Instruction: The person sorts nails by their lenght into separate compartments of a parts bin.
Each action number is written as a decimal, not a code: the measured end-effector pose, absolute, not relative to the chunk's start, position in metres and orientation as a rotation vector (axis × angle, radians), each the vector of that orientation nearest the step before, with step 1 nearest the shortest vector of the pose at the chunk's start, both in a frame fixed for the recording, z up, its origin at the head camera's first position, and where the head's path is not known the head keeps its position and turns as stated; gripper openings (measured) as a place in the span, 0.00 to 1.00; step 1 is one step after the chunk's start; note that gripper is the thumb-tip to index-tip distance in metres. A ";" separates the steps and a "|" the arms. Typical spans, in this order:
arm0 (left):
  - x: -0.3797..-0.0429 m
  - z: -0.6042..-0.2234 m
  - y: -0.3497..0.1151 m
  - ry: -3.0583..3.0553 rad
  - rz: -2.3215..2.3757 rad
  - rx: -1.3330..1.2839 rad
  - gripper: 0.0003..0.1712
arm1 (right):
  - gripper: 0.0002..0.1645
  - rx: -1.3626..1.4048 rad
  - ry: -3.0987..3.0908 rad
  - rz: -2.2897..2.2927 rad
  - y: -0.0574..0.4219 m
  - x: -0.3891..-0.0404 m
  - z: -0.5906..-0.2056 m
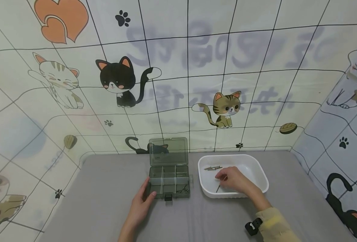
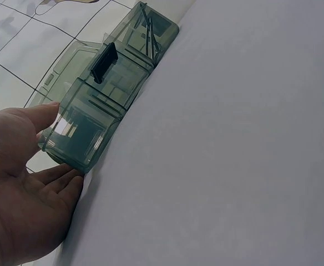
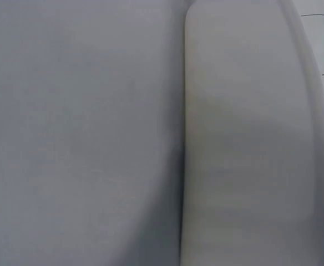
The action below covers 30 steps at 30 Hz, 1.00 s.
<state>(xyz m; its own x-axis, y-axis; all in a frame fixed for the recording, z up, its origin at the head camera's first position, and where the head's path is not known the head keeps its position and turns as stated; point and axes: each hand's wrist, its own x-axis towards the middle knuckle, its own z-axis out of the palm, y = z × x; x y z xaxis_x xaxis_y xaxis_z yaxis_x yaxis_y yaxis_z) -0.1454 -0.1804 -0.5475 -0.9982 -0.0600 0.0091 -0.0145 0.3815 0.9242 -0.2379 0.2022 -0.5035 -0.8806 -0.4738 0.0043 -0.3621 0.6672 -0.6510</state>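
A translucent green compartment box stands with its lid raised and its dark latch facing front. My left hand holds the box's left front corner, thumb at the front and fingers along the side. Several thin dark metal pins lie in the front right compartment. Over the white tray, my right hand has its fingertips bent down and pinches a thin metal pin, whose lower end shows below the fingers. More brassy pins lie at the tray's back left.
A grey cloth covers the table under box and tray. Behind and at the sides hangs a white sheet printed with cats and grid lines. The tray's outer wall fills much of the right wrist view.
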 end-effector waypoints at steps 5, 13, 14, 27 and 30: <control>-0.145 -0.547 -0.183 -2.581 -1.728 0.053 0.37 | 0.15 -0.734 2.759 -0.966 0.202 -0.240 -0.506; -0.147 -0.549 -0.182 -2.579 -1.719 0.063 0.36 | 0.18 -0.692 2.686 -0.968 0.202 -0.244 -0.512; -0.147 -0.550 -0.182 -2.577 -1.716 0.064 0.36 | 0.18 -0.702 2.686 -0.967 0.201 -0.245 -0.513; -0.146 -0.549 -0.179 -2.569 -1.729 0.074 0.37 | 0.14 -0.753 2.662 -0.972 0.202 -0.244 -0.517; -0.144 -0.549 -0.179 -2.569 -1.733 0.078 0.37 | 0.12 -0.772 2.684 -0.953 0.201 -0.244 -0.518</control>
